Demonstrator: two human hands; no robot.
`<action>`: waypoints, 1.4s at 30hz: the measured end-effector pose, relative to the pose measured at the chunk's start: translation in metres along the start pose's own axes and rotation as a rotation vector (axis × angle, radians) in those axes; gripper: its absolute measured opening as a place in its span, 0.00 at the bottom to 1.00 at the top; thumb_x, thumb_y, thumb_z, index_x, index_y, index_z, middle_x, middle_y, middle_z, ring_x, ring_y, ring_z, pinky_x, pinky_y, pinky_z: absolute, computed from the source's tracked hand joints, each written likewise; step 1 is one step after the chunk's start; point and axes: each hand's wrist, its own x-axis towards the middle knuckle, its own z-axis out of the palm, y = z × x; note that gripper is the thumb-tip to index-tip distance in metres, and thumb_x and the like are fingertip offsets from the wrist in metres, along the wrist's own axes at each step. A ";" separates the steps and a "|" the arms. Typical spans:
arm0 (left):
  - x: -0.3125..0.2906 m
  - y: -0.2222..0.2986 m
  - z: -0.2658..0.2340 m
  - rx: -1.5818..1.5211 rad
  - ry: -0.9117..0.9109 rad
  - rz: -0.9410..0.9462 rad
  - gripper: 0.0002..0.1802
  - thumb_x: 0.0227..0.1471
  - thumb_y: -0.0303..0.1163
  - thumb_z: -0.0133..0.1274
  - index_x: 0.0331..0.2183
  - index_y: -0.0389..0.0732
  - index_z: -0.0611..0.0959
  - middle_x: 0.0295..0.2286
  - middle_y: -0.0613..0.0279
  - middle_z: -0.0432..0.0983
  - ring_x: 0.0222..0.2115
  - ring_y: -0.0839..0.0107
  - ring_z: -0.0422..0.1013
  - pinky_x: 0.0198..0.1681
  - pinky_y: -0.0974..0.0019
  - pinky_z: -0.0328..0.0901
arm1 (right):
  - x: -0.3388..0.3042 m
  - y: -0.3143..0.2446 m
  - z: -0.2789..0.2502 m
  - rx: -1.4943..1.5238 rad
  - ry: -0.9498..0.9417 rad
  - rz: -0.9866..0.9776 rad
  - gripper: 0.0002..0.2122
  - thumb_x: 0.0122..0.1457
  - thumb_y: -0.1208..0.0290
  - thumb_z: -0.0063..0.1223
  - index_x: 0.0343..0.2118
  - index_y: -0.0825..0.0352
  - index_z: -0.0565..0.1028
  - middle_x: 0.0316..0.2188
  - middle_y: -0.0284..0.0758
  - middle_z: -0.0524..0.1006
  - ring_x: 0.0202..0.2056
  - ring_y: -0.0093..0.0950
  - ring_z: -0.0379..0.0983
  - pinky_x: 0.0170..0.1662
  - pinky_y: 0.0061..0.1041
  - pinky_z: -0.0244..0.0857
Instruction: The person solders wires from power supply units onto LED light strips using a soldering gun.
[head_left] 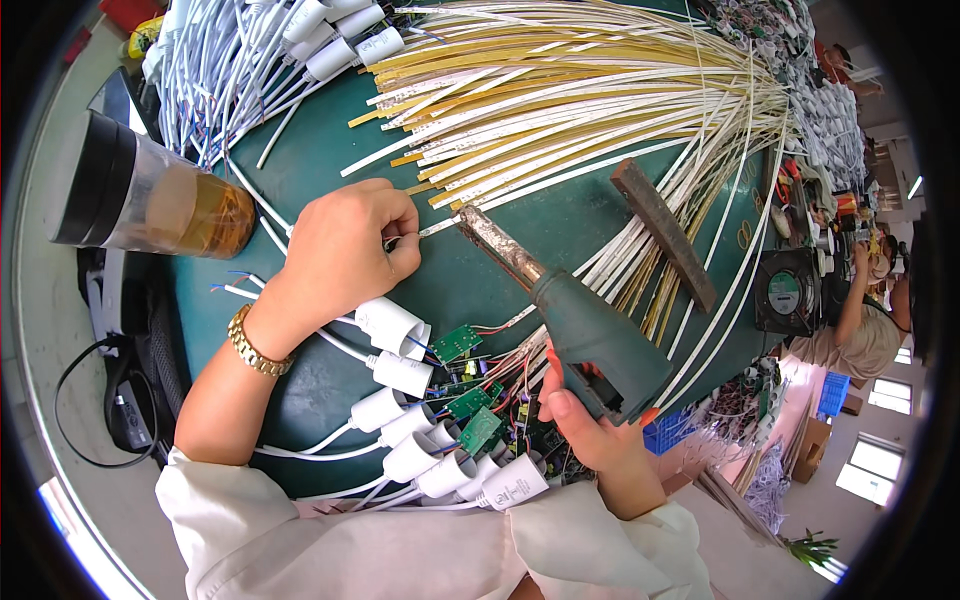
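Observation:
My left hand (350, 240), with a gold watch on its wrist, is closed in a pinch at the end of a thin white strip (440, 227). What lies right between the fingertips is mostly hidden. In my right hand (590, 425) is a dark green heat gun (600, 335), its scorched metal nozzle (495, 245) pointing up and left. The nozzle's tip is close by the white strip, just right of my left fingers; I cannot tell whether they touch. Below lie small green circuit boards (457, 343) with wires, beside white lamp-holder-like caps (402, 373) on white cables.
A bundle of white and yellow strips (600, 100) spreads across the green table (300, 150), with a dark metal bar (665, 235) over part of it. A black-lidded jar (170, 190) lies left; white cables (215, 80) are piled behind. A black fan (787, 290) and another person (860, 330) are right.

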 end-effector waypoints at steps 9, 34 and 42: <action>0.006 -0.004 -0.027 -0.121 -0.245 0.044 0.10 0.36 0.21 0.57 0.28 0.35 0.78 0.27 0.58 0.71 0.26 0.68 0.70 0.32 0.69 0.66 | -0.002 -0.002 -0.001 -0.006 0.004 0.030 0.20 0.56 0.71 0.55 0.50 0.73 0.66 0.27 0.35 0.73 0.23 0.19 0.68 0.26 0.19 0.63; 0.001 0.008 -0.005 -0.142 -0.061 -0.138 0.03 0.42 0.23 0.58 0.24 0.33 0.80 0.21 0.62 0.75 0.22 0.75 0.70 0.29 0.71 0.65 | 0.003 0.001 -0.004 -0.110 0.013 -0.128 0.15 0.56 0.72 0.55 0.43 0.72 0.68 0.23 0.33 0.73 0.23 0.20 0.70 0.27 0.20 0.66; 0.000 0.007 -0.005 -0.126 -0.057 -0.136 0.03 0.40 0.23 0.58 0.23 0.35 0.81 0.22 0.61 0.73 0.23 0.72 0.69 0.28 0.70 0.65 | 0.000 0.002 -0.001 -0.032 0.032 -0.097 0.17 0.56 0.73 0.55 0.47 0.74 0.67 0.25 0.34 0.73 0.23 0.21 0.70 0.27 0.21 0.67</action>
